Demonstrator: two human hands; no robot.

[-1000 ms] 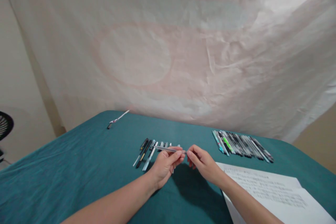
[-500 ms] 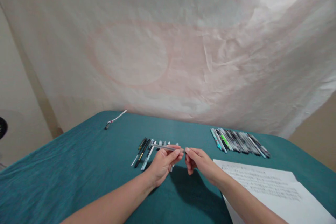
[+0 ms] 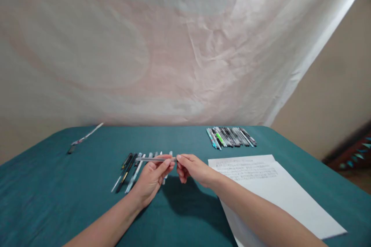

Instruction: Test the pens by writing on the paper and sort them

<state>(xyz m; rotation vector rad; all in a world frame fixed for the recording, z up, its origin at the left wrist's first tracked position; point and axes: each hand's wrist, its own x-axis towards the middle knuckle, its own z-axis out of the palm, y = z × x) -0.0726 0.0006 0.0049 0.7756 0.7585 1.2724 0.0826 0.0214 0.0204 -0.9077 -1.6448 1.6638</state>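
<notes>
My left hand [image 3: 152,177] grips a clear pen [image 3: 150,159], held level above the teal tablecloth [image 3: 58,185]. The fingers of my right hand [image 3: 193,168] are pinched together at the pen's right end. Just behind and left of my hands lies a small row of pens [image 3: 131,166]. A larger row of pens [image 3: 230,137] lies at the far right of the table.
A white sheet of paper with writing [image 3: 261,185] lies under my right forearm. One loose pen [image 3: 84,139] lies at the far left edge. A pale cloth backdrop [image 3: 174,46] hangs behind the table. The table's right edge drops off near a beige wall.
The camera has swung to the right, so everything sits further left in view. Both hands keep the same hold on the clear pen.
</notes>
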